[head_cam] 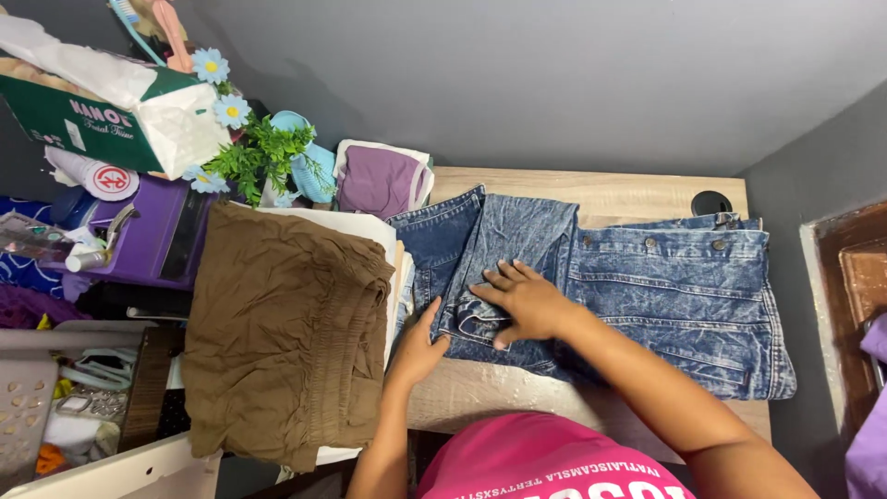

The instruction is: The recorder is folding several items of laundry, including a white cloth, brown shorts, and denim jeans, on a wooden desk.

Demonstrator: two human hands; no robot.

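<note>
Head view: right hand (pixel 525 300) presses flat, fingers spread, on the denim jacket (pixel 647 296) at worktop (pixel 480 393) centre; left hand (pixel 418 349) pinches its nine-o'clock edge. Sleeve folded in; body still unfolded.

Right hand (pixel 519 300): pressed flat on folded blue acid-washed denim jacket (pixel 647 296)
Left hand (pixel 418 346): gripped the jacket's folded edge
Beside: brown crinkled fabric garment (pixel 282 333) on light wooden table (pixel 610 189)
</note>
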